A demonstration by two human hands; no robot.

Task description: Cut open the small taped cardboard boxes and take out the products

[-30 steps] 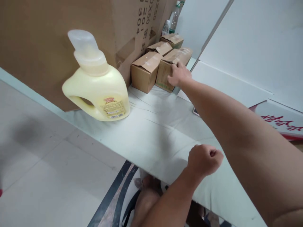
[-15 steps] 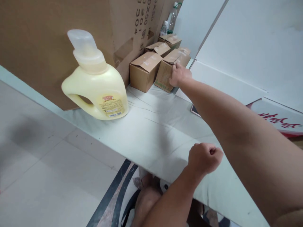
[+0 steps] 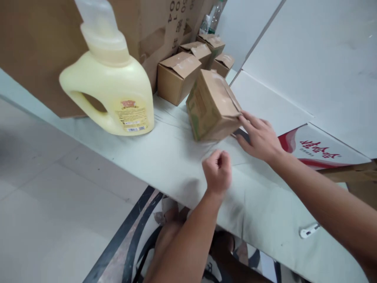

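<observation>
A small brown cardboard box [image 3: 210, 104] sits tilted on the white table cover [image 3: 176, 157], pulled out from the row of boxes. My right hand [image 3: 259, 135] holds it at its right lower edge, fingers against the taped side. A little in front of the box, my left hand [image 3: 218, 173] hovers over the cover, curled into a loose fist with nothing visible in it. A pale yellow detergent bottle [image 3: 112, 86] with a clear cap stands to the left.
Three more small taped boxes [image 3: 178, 74] line up behind, against a large cardboard carton [image 3: 44, 47]. Water bottles [image 3: 210, 19] stand at the far end. A white panel [image 3: 309, 59] and a red-printed sheet [image 3: 318, 149] lie right. A small white object [image 3: 308, 232] rests near the table's front edge.
My right hand has dragged one small box out of the row toward me and tipped it. My left fist has moved forward and left, closer to the box.
</observation>
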